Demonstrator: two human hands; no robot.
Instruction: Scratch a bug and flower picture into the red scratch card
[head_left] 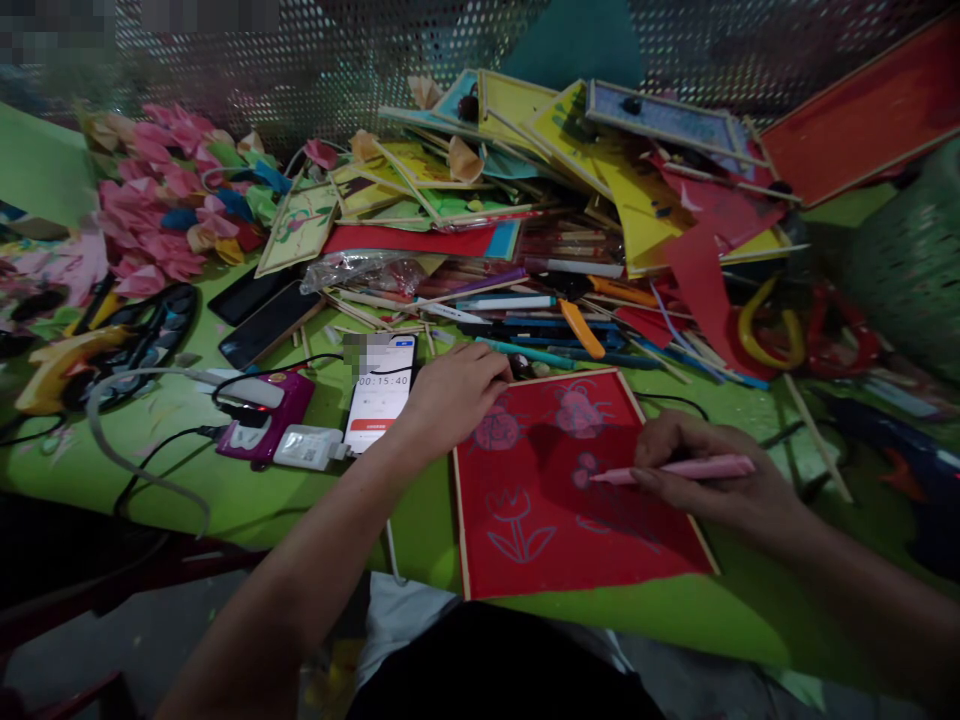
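A red sheet [551, 540] edged with thin wooden strips lies on the green table in front of me. Two pink-coloured bug-like drawings, a tulip outline and a partly drawn flower show on it. In my right hand [697, 465] is a pink marker [701, 468], gripped between thumb and fingers. Its tip meets the sheet at the small pink petals [585, 470]. My left hand [457, 395] rests at the sheet's upper left corner, fingers stretched along the edge and slightly bent. The right hand's shadow darkens the middle of the sheet.
Left of the sheet lie a lit phone [379, 395] showing a timer and a purple power strip [262, 415] with cables. Pens, sticks and framed coloured panels [555, 130] pile up behind. Scissors [772, 330] and a glue gun [900, 450] are at right; paper flowers [165, 200] at left.
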